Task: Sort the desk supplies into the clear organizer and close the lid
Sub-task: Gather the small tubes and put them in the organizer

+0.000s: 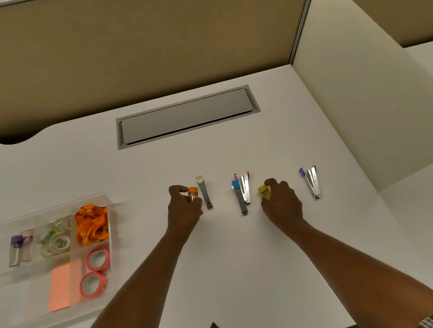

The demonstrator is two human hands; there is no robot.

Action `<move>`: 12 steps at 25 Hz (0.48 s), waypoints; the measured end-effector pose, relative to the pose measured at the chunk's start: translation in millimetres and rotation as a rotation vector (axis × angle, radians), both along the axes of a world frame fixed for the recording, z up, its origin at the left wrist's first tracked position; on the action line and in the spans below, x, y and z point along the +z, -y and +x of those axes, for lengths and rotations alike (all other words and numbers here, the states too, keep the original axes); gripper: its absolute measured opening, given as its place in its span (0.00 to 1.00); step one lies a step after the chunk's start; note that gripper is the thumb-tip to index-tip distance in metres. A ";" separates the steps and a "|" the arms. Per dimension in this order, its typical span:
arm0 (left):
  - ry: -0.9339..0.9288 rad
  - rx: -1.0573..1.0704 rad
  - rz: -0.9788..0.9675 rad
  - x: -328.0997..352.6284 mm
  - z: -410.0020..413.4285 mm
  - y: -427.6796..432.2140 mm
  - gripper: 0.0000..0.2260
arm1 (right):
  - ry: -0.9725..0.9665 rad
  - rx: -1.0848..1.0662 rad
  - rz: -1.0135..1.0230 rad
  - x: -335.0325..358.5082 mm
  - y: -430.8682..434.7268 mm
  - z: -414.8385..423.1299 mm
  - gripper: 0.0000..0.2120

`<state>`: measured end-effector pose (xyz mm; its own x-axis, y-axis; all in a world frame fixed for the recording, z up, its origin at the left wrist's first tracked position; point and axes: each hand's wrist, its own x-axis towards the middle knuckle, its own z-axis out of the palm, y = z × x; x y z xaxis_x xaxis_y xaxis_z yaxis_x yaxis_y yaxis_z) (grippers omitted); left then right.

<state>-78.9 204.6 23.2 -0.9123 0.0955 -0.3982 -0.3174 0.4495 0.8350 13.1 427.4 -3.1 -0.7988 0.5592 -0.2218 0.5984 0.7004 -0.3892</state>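
Both bare forearms reach forward over the white desk [225, 261], palms down, with plaid sleeves at the bottom edge. The left hand [184, 211] has its thumb and fingers pinched around a small orange-capped vial [193, 193], held just left of a grey staple remover with a white tip [204, 194] that lies on the desk. The right hand [282, 201] curls its fingers around a yellow-capped vial [264, 191], most of which is hidden under the knuckles. Between the hands lie a blue-topped stapler [240, 197] and a red-tipped stapler [246, 187], side by side and touching; a purple-tipped stapler [312, 181] lies apart to the right of the right hand. The clear organizer [107, 206] sits well to the left, open on top. Its back row holds, from left to right, a purple-capped vial [17, 250] next to a pale pink one, several clear tape rolls [59, 242], and a heap of orange rubber bands [91, 224]. Its front part holds an orange-pink pad of sticky notes [58, 285] and two pink washi tape rolls [96, 272], one behind the other. A grey cable hatch [186, 116] is set into the desk farther back.
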 end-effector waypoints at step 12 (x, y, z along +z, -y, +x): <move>0.178 0.133 0.234 32.3 -9.8 37.7 0.12 | -0.169 -0.563 -1.384 51.5 81.7 -49.2 0.04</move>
<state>-88.6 166.9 55.5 -0.8408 0.0882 -0.5342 -0.5110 0.1965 0.8368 -36.1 345.7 48.4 -0.6266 0.2245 -0.7463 0.5379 -0.5683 -0.6226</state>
